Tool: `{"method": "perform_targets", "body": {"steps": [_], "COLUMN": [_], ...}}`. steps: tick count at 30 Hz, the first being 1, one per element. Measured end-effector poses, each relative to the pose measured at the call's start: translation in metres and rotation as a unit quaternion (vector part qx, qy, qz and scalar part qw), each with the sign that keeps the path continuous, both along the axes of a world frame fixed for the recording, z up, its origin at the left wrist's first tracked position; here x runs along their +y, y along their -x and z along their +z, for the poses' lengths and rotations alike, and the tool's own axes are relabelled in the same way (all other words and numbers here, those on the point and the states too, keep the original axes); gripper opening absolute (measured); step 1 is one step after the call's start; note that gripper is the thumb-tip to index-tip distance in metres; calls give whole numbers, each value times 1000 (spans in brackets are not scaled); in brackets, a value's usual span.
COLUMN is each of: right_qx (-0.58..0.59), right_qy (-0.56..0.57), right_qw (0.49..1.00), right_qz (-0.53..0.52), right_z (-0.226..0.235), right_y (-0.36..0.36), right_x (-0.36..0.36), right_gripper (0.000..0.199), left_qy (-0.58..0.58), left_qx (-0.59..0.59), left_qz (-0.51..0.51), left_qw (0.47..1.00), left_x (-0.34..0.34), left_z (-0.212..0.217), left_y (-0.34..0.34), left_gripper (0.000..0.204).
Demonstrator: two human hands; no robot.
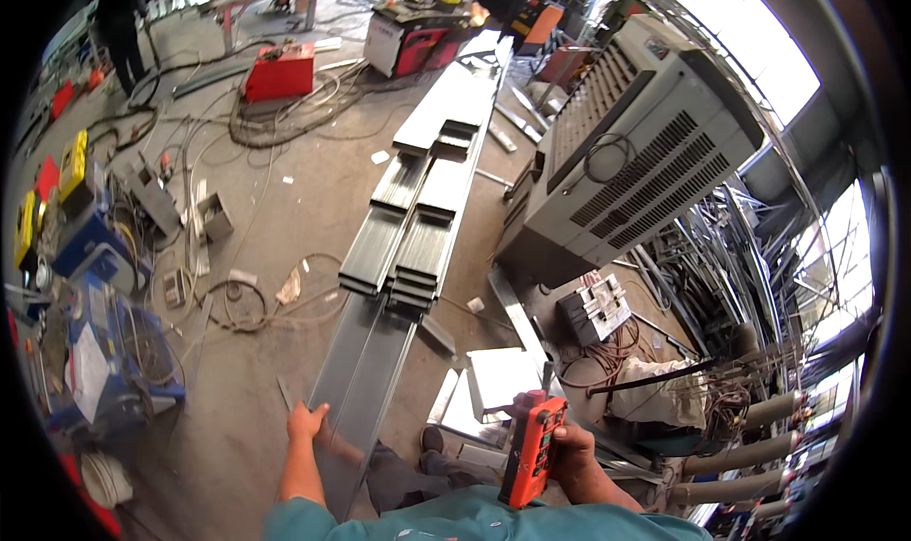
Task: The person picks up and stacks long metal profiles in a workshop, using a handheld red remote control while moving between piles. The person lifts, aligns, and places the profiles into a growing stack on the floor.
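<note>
My left hand (pixel 307 421) is at the left edge of a long grey metal profile (pixel 365 365), with the thumb on top and the fingers curled at the edge, partly hidden. The profile runs away from me under a stack of shorter metal channels (pixel 384 237), laid in uneven steps along its length. My right hand (pixel 575 454) is closed around an orange handheld remote control (pixel 533 451) with dark buttons and a short black antenna, held upright in front of my body.
A large grey air cooler (pixel 626 152) stands right of the stack. White sheet-metal pieces (pixel 501 380) lie near my feet. Blue machines (pixel 104 361) are at the left, cables and a red box (pixel 280 72) farther off. A person in dark clothes (pixel 119 33) stands far left.
</note>
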State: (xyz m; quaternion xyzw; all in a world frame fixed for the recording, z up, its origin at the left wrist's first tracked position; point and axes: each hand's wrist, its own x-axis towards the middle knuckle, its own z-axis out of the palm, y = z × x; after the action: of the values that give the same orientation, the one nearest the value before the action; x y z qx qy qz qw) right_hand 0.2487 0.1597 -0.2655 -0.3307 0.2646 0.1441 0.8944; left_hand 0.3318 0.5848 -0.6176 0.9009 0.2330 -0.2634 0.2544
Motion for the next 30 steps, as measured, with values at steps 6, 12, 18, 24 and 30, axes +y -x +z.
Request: {"method": "perform_targets", "body": {"steps": [6,12,18,24,30], "right_qx": [-14,-24,0,24,36], "right_qy": [50,27,-60,-45,-20], "right_qw": [999,999,998,999,998], "right_qz": [-2,23,25,13,43], "right_z": [-49,-94,-123,-137,-154], "right_y": [-23,-27,0,6,-13], "right_x": [-9,-34,-70,-78,-87], "right_gripper": [94,95,93,57,84], "left_qy": [-4,-18,-86,-133,-122], "left_qx": [17,-13,63,101,126], "left_qz": [-8,13,17,45,8], "left_qw": [1000,1000,994,985,984], "left_x": [-13,-25,-50,-39,-65], "left_z": [-95,-152,-148,-191,-169], "left_y": [-10,-2,15,61,90], "left_gripper": [91,83,94,105,113]}}
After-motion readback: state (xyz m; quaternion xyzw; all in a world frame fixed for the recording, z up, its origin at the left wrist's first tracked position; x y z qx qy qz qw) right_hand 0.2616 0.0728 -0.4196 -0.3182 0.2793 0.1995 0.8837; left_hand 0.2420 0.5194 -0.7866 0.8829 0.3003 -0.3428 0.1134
